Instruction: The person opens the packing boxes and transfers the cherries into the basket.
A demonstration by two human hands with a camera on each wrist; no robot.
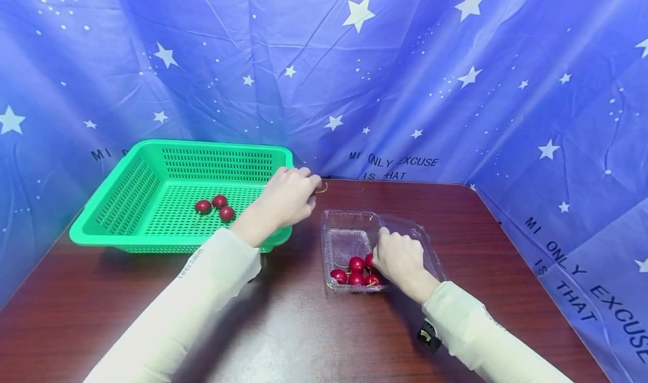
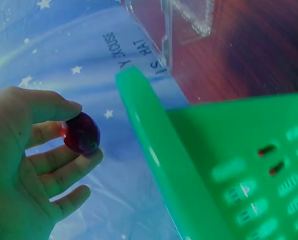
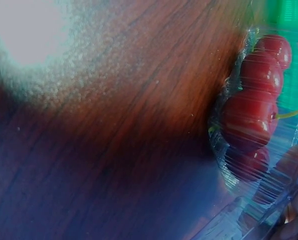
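One cherry point(image 2: 82, 134) pinched just right of the green basket point(image 1: 152, 240), left hand point(image 1: 291, 194) nearer

Left fingers: thumb and fingertips hold that cherry, gap no wider than the fruit, little finger standing clear of it. Left wrist view puts it just outside the basket's right end rim. Head view hides the fruit behind the hand; a thin stem point(image 1: 324, 188) shows, on the side away from the basket. Cherry is roundish, no long axis worth noting. The basket's runs left-right, its right end facing the held fruit. Key relation, my read: basket interior lies left of the fingers, across that rim. Height over the rim: can't tell.

Three loose cherries point(image 1: 220, 202) sit inside the basket.

Right hand point(image 1: 402, 259): well right of the basket, fingers curled at the outer edge of the clear box point(image 1: 349, 239), seem to grip it; fingertips mostly hidden. Box is on the table point(image 1: 304, 327), right of the basket, apart from it, at least five cherries in.
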